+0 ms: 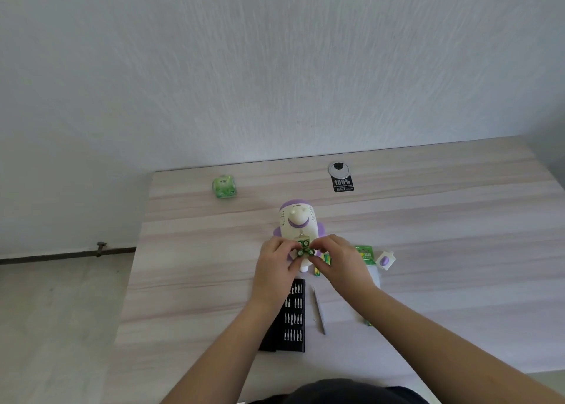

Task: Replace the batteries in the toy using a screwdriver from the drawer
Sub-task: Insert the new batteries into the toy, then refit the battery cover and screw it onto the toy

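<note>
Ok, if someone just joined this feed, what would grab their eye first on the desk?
First, both hands, the left hand and right hand, meeting at the open base of the white and purple toy mid-desk, pinching green batteries. Next, the black screwdriver bit case lying near the front edge, under the left wrist. Last, a small green cube-shaped pack alone at the far left.

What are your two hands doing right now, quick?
Left hand: pinching the green batteries at the toy.
Right hand: pinching the same batteries from the other side.
</note>
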